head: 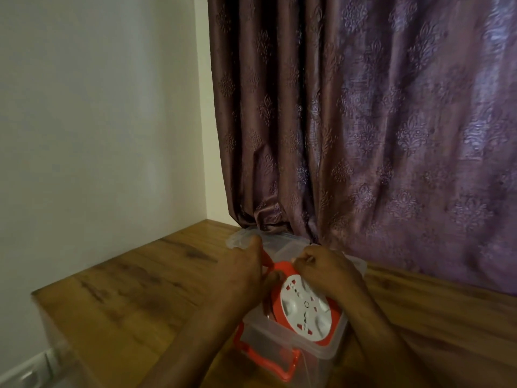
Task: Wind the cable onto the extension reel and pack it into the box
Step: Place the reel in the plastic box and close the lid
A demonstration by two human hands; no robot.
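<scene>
Reel: the round orange plastic extension reel with a white socket face (303, 305) sits tilted in the top of my clear plastic storage box (293, 344), its upper edge leaning out over the box's far rim.
Left hand: my left hand (243, 271) curls round the reel's orange upper-left edge, fingers wrapped on it.
Right hand: my right hand (326, 268) curls over the reel's upper-right edge, gripping it.
Box: it stands on the wooden tabletop (134, 289), with an orange handle (268, 359) on its near side.
Lid: a clear plastic lid (243, 239) lies just beyond the box, against the purple patterned curtain (363, 121).
Cable: I cannot tell where it lies.
</scene>
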